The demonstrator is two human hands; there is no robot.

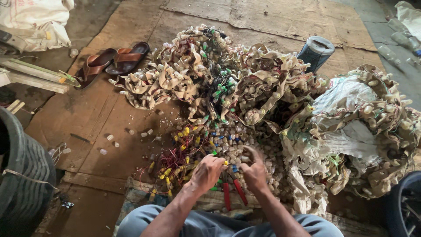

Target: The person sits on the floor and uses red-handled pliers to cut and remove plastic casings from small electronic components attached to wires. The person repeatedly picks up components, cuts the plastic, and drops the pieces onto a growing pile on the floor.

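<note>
Both hands were seen working close together over a heap of small bulb holders (228, 140) and tangled wires (175, 162) spread across a cardboard sheet (101, 114) on the floor. The left hand (206, 173) was closed on a small piece with yellow and green caps, while the right hand (254, 171) was pinched with its fingers together on a pale holder just beside it. Red-handled pliers (232, 193) were laid directly beneath the hands, near the sheet's front edge. Behind the loose pile, long beige strips of holders (219, 74) were heaped toward the sheet's far edge, and more (377, 131) were draped over a white sack (346, 96) at the right. A pair of brown sandals (112, 61) was left near the far left corner, and a dark cylinder (315, 52) stood behind the heap.
</note>
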